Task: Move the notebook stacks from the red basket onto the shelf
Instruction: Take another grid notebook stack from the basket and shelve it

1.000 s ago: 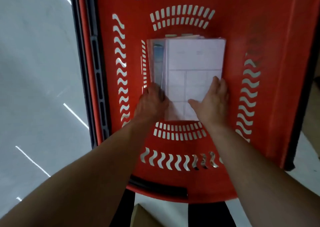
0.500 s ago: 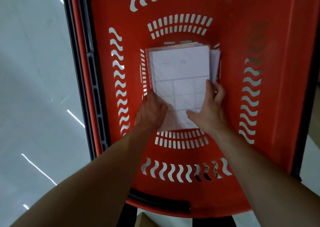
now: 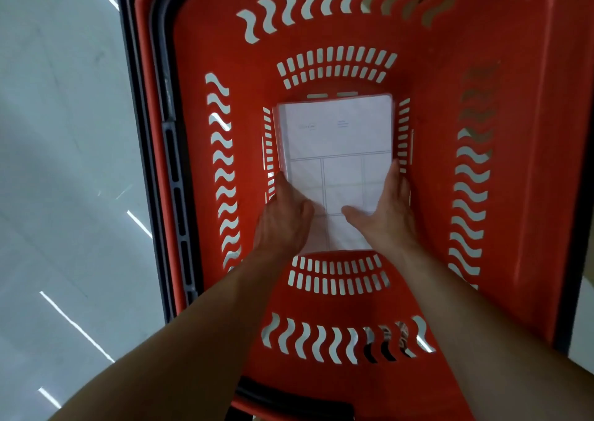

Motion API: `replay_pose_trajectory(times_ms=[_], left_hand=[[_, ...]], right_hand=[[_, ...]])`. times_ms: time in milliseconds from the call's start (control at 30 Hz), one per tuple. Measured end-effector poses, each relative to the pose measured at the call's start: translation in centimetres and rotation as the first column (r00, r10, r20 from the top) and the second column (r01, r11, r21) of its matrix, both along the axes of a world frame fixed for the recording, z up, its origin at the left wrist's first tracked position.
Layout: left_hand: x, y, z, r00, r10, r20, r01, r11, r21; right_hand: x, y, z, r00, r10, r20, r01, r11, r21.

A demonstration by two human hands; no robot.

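floor: pale glossy tile [image 3: 64, 169] to the left with light streaks; shelf not in view.
left hand: [image 3: 284, 218] down in the basket at the stack's near-left corner, palm down, fingers pressed along the left edge. Contact yes; whether the fingers are hooked under, cannot tell.
right hand: [image 3: 387, 205] at the near-right corner, thumb lying on the top sheet, fingers running up the right edge. Looks like a clamp from both sides; lift not yet evident.
notebook stack: [image 3: 337, 150] flat on the basket bottom, roughly centred, edges squared; white top cover with printed lines. Glossy film at the left edge suggests clear wrap or sleeves.
handling, my read: thin soft-cover books, so the pile is moderately heavy as a block but floppy and prone to shearing. Film likely slick.
grip advice: fingers under both long sides, thumbs on top, squeeze inward, keep level.
risk: top books sliding off if tilted; knuckles close to the slotted walls.
red basket: [image 3: 501, 176] deep, slotted sides, dark rim and handle [image 3: 295, 404] at the near edge. No other stack visible inside.
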State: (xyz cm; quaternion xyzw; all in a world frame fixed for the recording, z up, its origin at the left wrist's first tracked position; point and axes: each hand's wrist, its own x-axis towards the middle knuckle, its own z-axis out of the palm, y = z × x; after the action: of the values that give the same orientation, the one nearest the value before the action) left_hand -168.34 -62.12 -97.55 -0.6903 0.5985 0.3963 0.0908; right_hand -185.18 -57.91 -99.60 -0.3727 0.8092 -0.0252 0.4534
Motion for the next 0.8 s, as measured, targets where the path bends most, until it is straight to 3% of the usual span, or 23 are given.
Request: replay_pose_trajectory(times_ms=[333, 533, 800], left_hand=[[-0.6, 0.1, -0.3, 0.991, 0.109, -0.08, -0.108, 0.994, 0.022], [-0.9, 0.0, -0.3, 0.996, 0.064, -0.054, -0.063, 0.998, 0.02], [-1.2, 0.0, -0.8, 0.963, 0.254, -0.091, -0.25, 0.967, 0.058]], right_hand=[[-1.2, -1.8, -2.0, 0.968, -0.191, 0.161, 0.201, 0.979, -0.046], [-0.8, -1.3, -1.6, 0.948, -0.254, 0.194, 0.276, 0.956, -0.096], [-0.5, -1.3, -1.8, 0.964, -0.17, 0.204, 0.186, 0.981, -0.061]])
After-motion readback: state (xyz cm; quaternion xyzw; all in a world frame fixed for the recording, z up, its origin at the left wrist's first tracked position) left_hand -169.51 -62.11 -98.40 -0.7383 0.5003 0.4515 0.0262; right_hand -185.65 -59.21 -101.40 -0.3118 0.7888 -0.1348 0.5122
